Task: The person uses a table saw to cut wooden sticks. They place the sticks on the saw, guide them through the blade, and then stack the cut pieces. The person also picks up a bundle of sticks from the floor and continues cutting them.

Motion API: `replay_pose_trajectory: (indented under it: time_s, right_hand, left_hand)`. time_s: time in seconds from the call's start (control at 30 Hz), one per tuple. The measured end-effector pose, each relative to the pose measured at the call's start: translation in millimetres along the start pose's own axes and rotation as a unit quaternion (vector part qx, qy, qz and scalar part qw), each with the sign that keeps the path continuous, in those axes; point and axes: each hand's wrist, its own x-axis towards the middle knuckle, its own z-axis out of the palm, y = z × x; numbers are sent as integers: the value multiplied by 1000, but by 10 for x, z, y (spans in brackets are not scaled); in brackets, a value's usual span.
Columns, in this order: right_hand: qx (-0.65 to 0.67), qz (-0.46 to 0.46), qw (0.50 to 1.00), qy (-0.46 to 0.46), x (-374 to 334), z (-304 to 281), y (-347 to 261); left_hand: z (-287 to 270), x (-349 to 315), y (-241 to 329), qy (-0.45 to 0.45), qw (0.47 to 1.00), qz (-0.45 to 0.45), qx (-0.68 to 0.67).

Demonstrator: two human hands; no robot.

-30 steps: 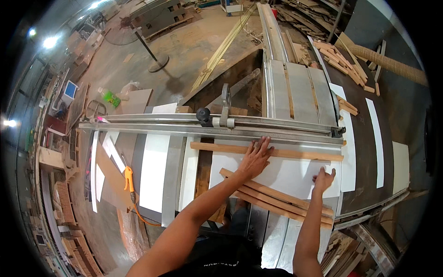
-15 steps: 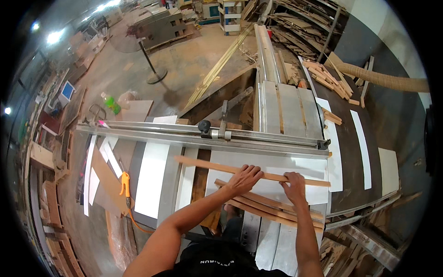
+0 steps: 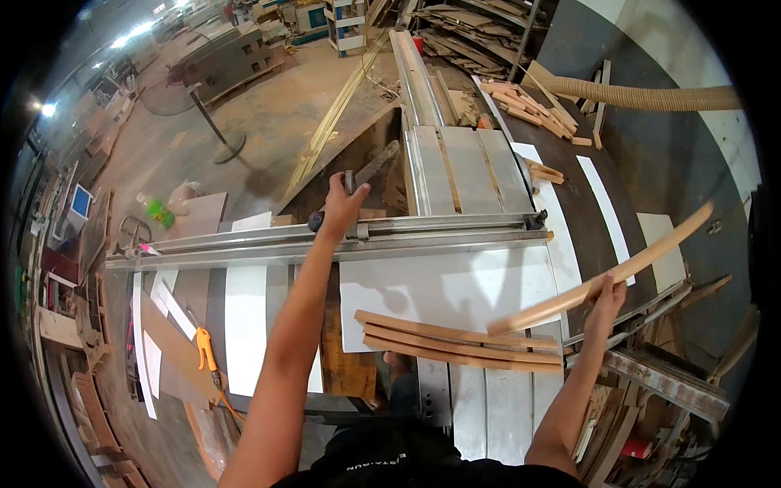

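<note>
My right hand (image 3: 608,299) grips a slightly curved wooden strip (image 3: 561,302), held aslant above the right side of the sliding table saw. Its far end rises toward the upper right. My left hand (image 3: 343,205) is closed around the upright metal flip stop (image 3: 350,180) on the aluminium fence (image 3: 439,237), beside a black knob (image 3: 316,220). Between my arms, several similar wooden strips (image 3: 460,342) lie side by side across a white board (image 3: 431,285) and the metal table.
An orange air blow gun (image 3: 206,350) with its hose lies on the left among white panels (image 3: 246,325). Short wood offcuts (image 3: 533,110) are piled on the dark side table (image 3: 569,183). Beyond it runs a ribbed dust hose (image 3: 643,96). A green bottle (image 3: 158,211) stands past the fence.
My left hand has left the wooden strip and gone forward to the flip stop. My right hand has swung the strip away from the fence to the right. The view has shifted.
</note>
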Motion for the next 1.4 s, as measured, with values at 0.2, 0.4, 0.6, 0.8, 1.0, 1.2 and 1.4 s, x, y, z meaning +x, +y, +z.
replay_pose_trajectory:
  time_s: [0.2,0.4,0.6,0.8,1.0,1.2,1.4]
  right_hand:
    - [31,228,973,7,-99,401,1254]
    - [97,250,963,27,-561,1508,1717]
    - [41,317,947,-1,-672,1995,1756]
    - [-64,312,943,-97,-699,2103,1685]
    - [-61,300,940,-151,-656,2113,1621]
    - [-76,264,960,-58,-546,2164,1673]
    - [-89,281,955,-40,-655,2378,1585]
  left_hand:
    - [54,-1222,-8,73,992,37,-91]
    - [-62,-2060,-636,41,998,-38,-10]
    - [-54,-2166,-417,91,990,4,104]
    - [474,-2387,-92,82,953,251,148]
    - [1273,-1615,-174,-110,922,264,262]
    - [1481,-1039,-276,-181,873,265,368]
    - [1518,-1070,-375,-167,864,300,368]
